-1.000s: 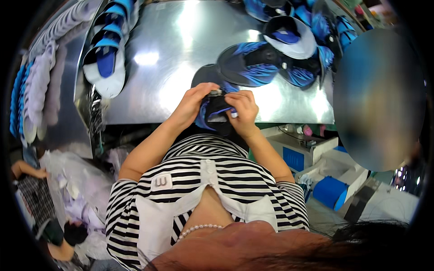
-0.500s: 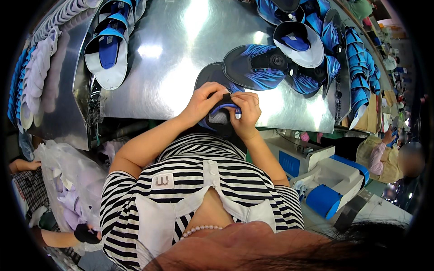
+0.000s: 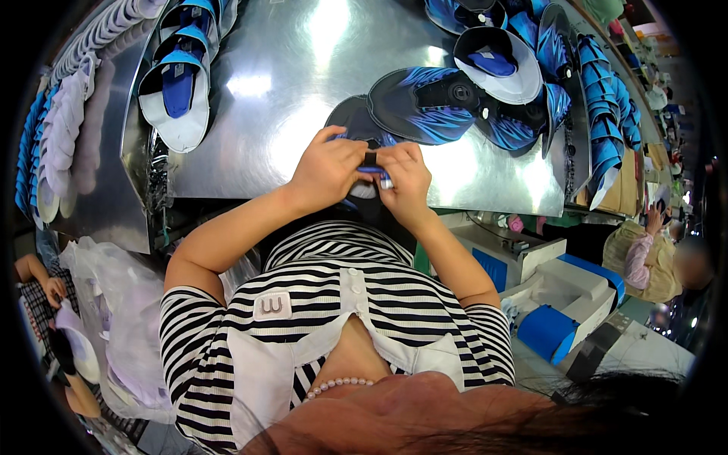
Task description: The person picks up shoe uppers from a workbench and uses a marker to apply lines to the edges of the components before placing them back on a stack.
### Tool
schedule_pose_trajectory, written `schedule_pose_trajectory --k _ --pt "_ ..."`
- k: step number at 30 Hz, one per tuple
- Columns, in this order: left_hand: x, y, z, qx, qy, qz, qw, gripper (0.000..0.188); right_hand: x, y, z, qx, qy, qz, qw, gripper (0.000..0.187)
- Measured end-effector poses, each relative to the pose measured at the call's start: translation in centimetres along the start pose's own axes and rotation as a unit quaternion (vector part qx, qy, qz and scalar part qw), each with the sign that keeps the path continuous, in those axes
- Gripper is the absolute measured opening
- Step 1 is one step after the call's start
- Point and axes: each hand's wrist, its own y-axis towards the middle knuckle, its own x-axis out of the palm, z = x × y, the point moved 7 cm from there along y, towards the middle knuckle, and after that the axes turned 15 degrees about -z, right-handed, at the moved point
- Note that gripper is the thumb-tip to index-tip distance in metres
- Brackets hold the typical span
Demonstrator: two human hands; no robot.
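Observation:
Both my hands are together at the near edge of the metal table (image 3: 258, 144). Between them is a dark shoe upper (image 3: 366, 205) with a blue lined collar, part of it hanging over the edge. My left hand (image 3: 326, 168) pinches the collar beside a small black tab (image 3: 370, 158). On the other side of the tab, the fingers of my right hand (image 3: 406, 182) close on the same collar, by a small white patch. Fingers cover much of the piece. Just beyond lies a dark rounded toe (image 3: 347, 114); whether it belongs to the held upper I cannot tell. A black and blue upper (image 3: 440, 125) overlaps it.
More blue and black uppers (image 3: 516, 129) are heaped at the right. Nested white-and-blue uppers (image 3: 196, 125) line the left. White pieces (image 3: 57, 152) hang farther left, blue ones (image 3: 603, 144) far right. A plastic bag (image 3: 121, 326), a blue-and-white machine (image 3: 546, 334) and other people flank me.
My hands have turned and drawn closer round the collar, hiding more of its opening. At the left, a co-worker's hands now show with a pale piece beside the bag.

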Motion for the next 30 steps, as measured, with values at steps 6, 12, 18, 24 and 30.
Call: schedule_pose_trajectory --k 6,12,18,24,30 --pt "-0.5 0.7 -4.2 -0.138 -0.035 0.010 0.990 0.034 -1.4 0.0 -0.1 0.050 -0.046 -0.060 0.996 0.049" --pt "-2.4 -3.9 -4.5 -0.159 -0.231 0.114 0.953 0.035 -1.7 -4.1 -3.1 0.018 0.010 -0.066 0.998 0.042" --pt "-4.5 -5.2 -0.3 -0.006 0.004 0.080 0.997 0.027 1.5 -0.1 -3.5 -0.047 0.026 -0.062 0.997 0.037" --pt "-3.6 -3.8 -0.6 0.022 -0.030 0.017 0.999 0.020 1.5 0.5 -3.4 -0.061 0.048 -0.049 0.996 0.028" --pt "-3.5 -2.6 -0.1 0.015 -0.026 0.050 0.998 0.018 1.4 0.7 -1.8 -0.008 0.060 -0.065 0.996 0.040"
